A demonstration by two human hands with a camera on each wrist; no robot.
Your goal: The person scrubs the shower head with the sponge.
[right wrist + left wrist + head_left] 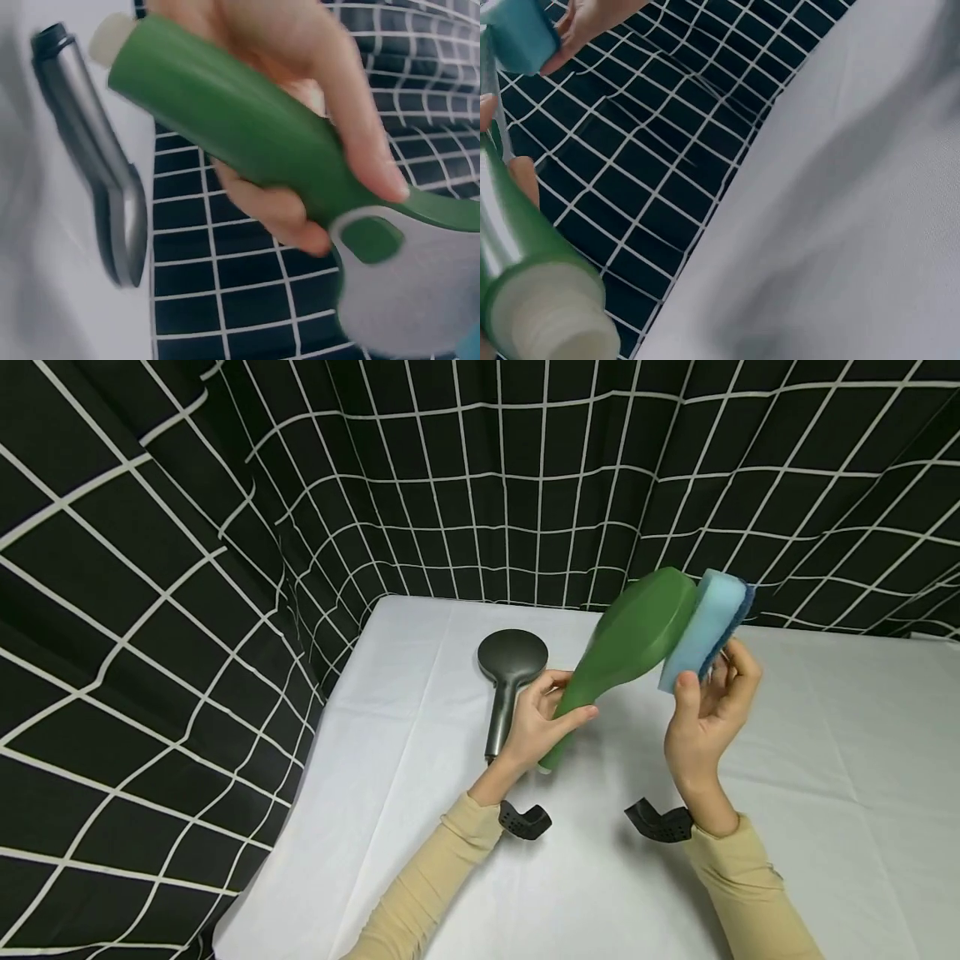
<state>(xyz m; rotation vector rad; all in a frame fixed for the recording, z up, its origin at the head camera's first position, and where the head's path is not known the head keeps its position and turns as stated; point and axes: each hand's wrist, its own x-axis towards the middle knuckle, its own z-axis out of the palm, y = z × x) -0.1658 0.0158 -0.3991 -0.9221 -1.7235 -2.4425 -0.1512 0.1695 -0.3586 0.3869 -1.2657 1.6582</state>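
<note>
My left hand (534, 725) grips the handle of a green shower head (637, 631), raised above the table and tilted with its head up and to the right. The right wrist view shows the shower head's pale grey face (409, 289) and a whitish connector (112, 39) at the handle's end. Between the fingers and thumb of my right hand (705, 735) is a light blue sponge (701, 628) with a dark blue scouring layer. Its light blue side is right at the shower head's face, which the head view hides.
A dark grey shower head (513, 656) lies on the white-covered table (420, 693), just behind and left of my left hand. Black curtains with a white grid (480, 493) stand behind the table and along its left. Each wrist wears a black mount (525, 821).
</note>
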